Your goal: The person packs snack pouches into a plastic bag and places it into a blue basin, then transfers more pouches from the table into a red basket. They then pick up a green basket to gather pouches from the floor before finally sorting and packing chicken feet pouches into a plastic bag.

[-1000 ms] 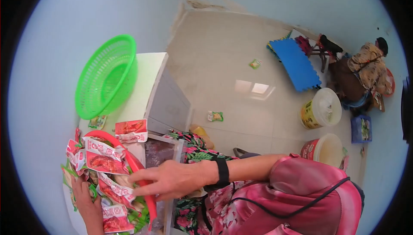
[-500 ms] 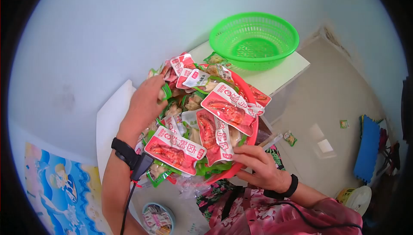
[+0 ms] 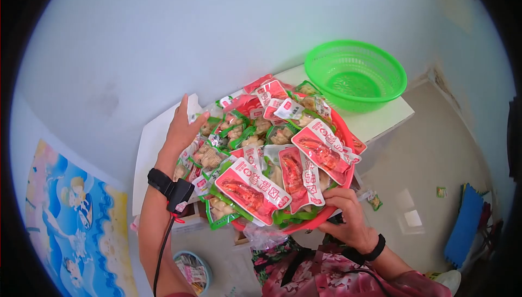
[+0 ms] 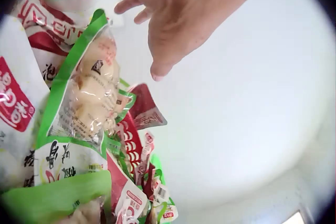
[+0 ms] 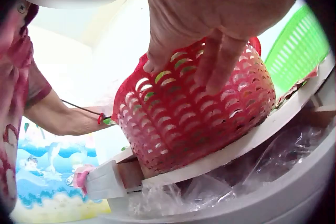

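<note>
A red lattice basket (image 5: pixel 189 111), tilted in the right wrist view, is heaped with food packets. Red-and-white packets (image 3: pixel 253 191) lie on top, with green-edged clear packets (image 3: pixel 209 155) of pale, lumpy food among them. My right hand (image 3: pixel 350 218) grips the basket's near right rim. Fingers and thumb reach down its outer wall in the right wrist view. At the heap's left side is my left hand (image 3: pixel 182 128), fingers extended and thumb spread, holding nothing. In the left wrist view that hand (image 4: pixel 184 14) shows against the wall, beside a green-edged packet (image 4: pixel 92 92).
A green basket (image 3: pixel 359 102) stands behind on the white tabletop (image 3: pixel 396 115). Crumpled clear plastic (image 5: pixel 205 195) fills an open drawer below. On the floor are a blue bucket (image 3: pixel 209 270), small packets (image 3: pixel 375 202) and blue foam mats (image 3: pixel 462 226). A poster (image 3: pixel 81 215) hangs at left.
The head view has swung left. My left hand has drawn out of the heap to its left edge and let go of a green-edged packet. My right hand has taken the basket's rim.
</note>
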Available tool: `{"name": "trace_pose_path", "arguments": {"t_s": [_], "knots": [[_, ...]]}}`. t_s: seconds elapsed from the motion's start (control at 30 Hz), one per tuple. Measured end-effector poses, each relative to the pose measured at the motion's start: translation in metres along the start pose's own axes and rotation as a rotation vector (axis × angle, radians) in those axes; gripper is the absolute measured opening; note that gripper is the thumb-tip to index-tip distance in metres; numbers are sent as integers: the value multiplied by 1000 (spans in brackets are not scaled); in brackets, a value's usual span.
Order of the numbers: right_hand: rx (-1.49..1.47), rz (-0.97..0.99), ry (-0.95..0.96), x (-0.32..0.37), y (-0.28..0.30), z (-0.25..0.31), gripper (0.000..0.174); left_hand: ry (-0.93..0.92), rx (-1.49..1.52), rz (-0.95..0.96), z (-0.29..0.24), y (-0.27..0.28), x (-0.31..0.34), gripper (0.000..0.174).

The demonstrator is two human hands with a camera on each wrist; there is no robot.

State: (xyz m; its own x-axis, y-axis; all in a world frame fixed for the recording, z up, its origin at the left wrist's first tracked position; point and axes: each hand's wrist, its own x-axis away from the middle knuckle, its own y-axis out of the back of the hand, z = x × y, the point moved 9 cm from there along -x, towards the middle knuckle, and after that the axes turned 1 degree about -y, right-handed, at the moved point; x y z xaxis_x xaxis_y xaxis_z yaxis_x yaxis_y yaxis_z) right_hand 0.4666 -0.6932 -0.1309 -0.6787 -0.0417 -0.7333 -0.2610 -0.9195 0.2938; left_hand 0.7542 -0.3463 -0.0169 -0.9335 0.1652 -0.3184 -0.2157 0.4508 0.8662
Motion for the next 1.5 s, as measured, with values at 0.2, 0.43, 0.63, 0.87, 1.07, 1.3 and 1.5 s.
{"name": "trace_pose_path", "arguments": {"t_s": [0.2,0.43,0.63,0.87,1.07,1.3,1.5], "knots": [[94,45,101,-4,0,6,50,-181,296,79,-83,26,74,96],[180,-103,276,-14,15,33,53,-819,-152,203,-208,17,208,87],[118,-172,288,-53,35,56,52,-793,22,363,-202,-4,202,83],[-95,-184,143,-110,45,41,46,-560,225,623,-186,-27,139,79],[-204,-160,57,-145,42,27,44,-500,40,630,-152,-44,83,77],[-6,-193,15,-160,52,10,34,-331,-184,577,-80,-44,30,73],[-42,-272,-85,-188,55,-14,23,-196,333,502,-94,-23,48,61]]}}
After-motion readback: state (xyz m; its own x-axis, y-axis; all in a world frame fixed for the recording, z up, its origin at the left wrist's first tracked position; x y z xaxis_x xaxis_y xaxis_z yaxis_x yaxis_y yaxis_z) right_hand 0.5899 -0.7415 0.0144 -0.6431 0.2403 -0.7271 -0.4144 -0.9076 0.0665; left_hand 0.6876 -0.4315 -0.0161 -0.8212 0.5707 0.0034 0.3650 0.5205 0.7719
